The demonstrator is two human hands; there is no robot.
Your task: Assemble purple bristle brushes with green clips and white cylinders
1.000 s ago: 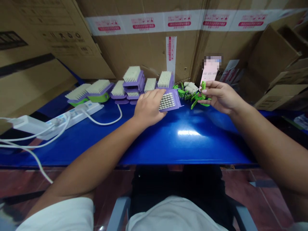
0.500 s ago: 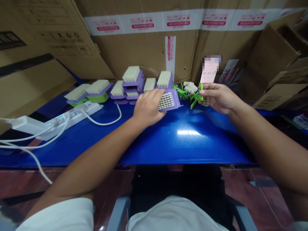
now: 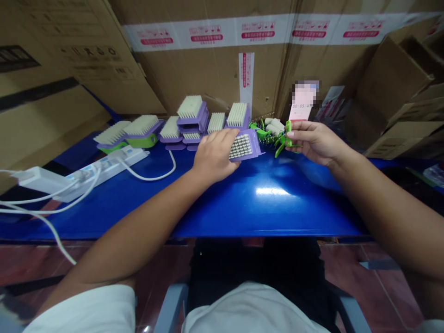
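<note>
My left hand (image 3: 214, 157) is closed over the left part of a purple brush head (image 3: 255, 143). Rows of pale tufts show on the face turned towards me; its left side is hidden under my fingers. To the right, my right hand (image 3: 315, 138) pinches a small green plastic piece (image 3: 288, 132) between thumb and fingertips. Just left of those fingers lies a pile of green plastic parts (image 3: 261, 132), thin springs (image 3: 268, 138) and pale cylinders (image 3: 275, 126). Behind my left hand stand several purple brush heads with white bristles up, some stacked (image 3: 190, 107).
Two brushes with green handles (image 3: 140, 126) (image 3: 113, 134) sit at the left. A white power strip (image 3: 104, 173) with cables lies on the blue table (image 3: 222, 208). Cardboard boxes (image 3: 208, 64) wall the back, and a phone (image 3: 301, 111) leans there showing a timer.
Both hands stay almost in place, holding the same parts. The green piece in my right hand has turned slightly and shifted a little left.
</note>
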